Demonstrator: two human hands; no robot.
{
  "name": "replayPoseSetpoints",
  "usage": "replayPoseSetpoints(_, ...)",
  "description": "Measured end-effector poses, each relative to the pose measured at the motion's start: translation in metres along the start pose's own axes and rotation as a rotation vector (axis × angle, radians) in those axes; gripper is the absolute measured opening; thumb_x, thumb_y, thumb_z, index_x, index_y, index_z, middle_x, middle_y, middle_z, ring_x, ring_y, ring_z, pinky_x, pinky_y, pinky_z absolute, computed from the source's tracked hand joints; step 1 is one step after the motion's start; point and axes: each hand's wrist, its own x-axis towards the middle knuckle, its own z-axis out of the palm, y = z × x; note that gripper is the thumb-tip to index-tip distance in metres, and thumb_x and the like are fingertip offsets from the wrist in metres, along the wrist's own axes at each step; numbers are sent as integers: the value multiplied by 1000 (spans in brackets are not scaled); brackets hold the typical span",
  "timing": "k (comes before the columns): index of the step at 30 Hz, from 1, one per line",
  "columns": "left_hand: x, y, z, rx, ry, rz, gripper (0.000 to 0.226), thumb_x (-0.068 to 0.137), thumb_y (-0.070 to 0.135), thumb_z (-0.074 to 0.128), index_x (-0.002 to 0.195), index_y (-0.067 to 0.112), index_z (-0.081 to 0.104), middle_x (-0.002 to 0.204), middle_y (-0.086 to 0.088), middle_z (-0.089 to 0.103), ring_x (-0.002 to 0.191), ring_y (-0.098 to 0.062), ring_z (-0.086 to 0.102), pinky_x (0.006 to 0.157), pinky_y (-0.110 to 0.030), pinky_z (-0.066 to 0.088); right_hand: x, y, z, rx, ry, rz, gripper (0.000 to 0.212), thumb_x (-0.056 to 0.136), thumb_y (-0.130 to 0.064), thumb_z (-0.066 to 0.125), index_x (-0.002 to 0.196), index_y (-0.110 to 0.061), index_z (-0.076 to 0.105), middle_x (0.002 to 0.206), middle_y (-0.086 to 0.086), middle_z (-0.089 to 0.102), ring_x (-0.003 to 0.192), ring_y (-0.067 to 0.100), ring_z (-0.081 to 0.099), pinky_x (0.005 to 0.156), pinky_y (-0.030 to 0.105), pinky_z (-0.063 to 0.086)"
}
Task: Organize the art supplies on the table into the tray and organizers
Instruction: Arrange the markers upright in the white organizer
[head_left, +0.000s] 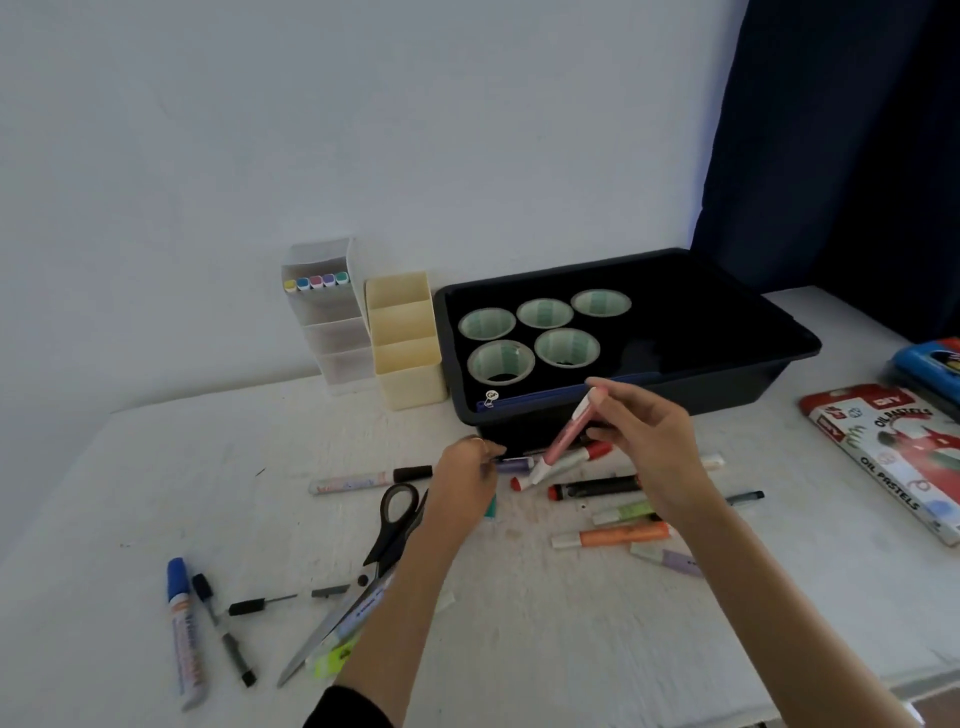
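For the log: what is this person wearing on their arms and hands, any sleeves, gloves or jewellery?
No gloves. The left hand seems to carry a thin ring on one finger; a black sleeve shows near that arm's elbow at the bottom edge. The right hand and forearm show no sleeve, watch or bracelet.

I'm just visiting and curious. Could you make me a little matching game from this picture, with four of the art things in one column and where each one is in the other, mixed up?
Things:
1. pink marker
2. purple marker
3. tape rolls
4. scissors

Places:
A. lying flat on the table
B. held in the right hand
C. inside the dark tray
D. pinched by the left hand

Pairs: 1-B, 2-D, 3-C, 4-A.
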Motion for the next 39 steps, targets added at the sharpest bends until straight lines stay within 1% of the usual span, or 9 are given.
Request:
replayPoseSetpoints(7, 0, 10, 18, 199, -23, 192, 34, 88, 0, 51, 119, 10, 63, 115, -9, 59, 107, -25, 54, 89, -26, 39, -4, 4, -18, 135, 38, 40, 25, 94, -7, 50, 117, -3, 59, 105, 21, 67, 96, 31, 68, 75, 32, 58)
replayPoseSetpoints(13, -3, 8, 24, 275, 8, 188, 30, 90, 6, 53, 118, 11, 62, 116, -7, 56, 109, -24, 50, 89, -29, 41, -6, 7, -20, 130, 5, 32, 26, 92, -6, 53, 117, -3, 59, 106, 25, 65, 96, 32, 67, 77, 36, 58)
replayPoseSetpoints(17, -9, 12, 11, 119, 115, 207, 20, 90, 13, 57, 110, 10, 62, 107, -5, 63, 98, -24, 56, 82, -28, 39, -6, 8, -14, 61, 14, 19, 30, 85, -7, 63, 114, -9, 60, 97, 18, 70, 93, 27, 69, 81, 37, 57)
replayPoseSetpoints(21, -19, 20, -10, -22, 246, 301, 22, 87, 13, 63, 109, 12, 63, 101, -1, 62, 92, -16, 57, 75, -14, 35, -3, 10, -5, 81, -13, 23, 31, 88, -4, 58, 118, -8, 57, 101, 13, 71, 93, 26, 69, 77, 34, 58)
replayPoseSetpoints(24, -21, 31, -28, -198, 326, 286, 28, 87, 15, 65, 115, 12, 62, 100, 2, 57, 87, -11, 57, 77, -17, 47, 0, 11, 7, 25, -64, 20, 27, 87, -6, 59, 114, -11, 61, 103, 9, 72, 94, 22, 69, 77, 31, 58)
replayPoseSetpoints(26, -21, 36, -42, -298, 387, 275, 20, 85, 13, 67, 104, 12, 66, 96, 2, 57, 82, -10, 59, 75, -24, 52, 1, 12, 17, 1, -102, 15, 27, 86, -7, 61, 113, -12, 63, 100, 9, 73, 94, 21, 69, 76, 29, 58)
replayPoseSetpoints(29, -23, 41, -65, -453, 445, 200, 15, 81, 11, 71, 92, 19, 65, 93, 2, 62, 82, -7, 62, 75, -18, 52, 4, 11, 35, -15, -150, -16, 28, 85, -8, 62, 112, -13, 64, 95, 9, 73, 92, 24, 69, 80, 33, 57)
replayPoseSetpoints(34, -20, 29, -108, -493, 466, 185, 31, 80, 9, 72, 105, 24, 64, 95, 10, 63, 81, 0, 60, 73, -10, 49, 13, 0, 73, -2, -234, -65, 27, 84, -2, 63, 111, -5, 65, 95, 18, 71, 92, 28, 69, 78, 33, 58)
replayPoseSetpoints(39, -15, 7, -141, -537, 552, 135, 23, 83, 7, 68, 103, 18, 67, 93, 9, 67, 79, 5, 63, 69, -6, 47, 27, -12, 118, -11, -272, -129, 26, 81, 4, 65, 107, 4, 63, 97, 25, 67, 88, 30, 67, 74, 31, 58)
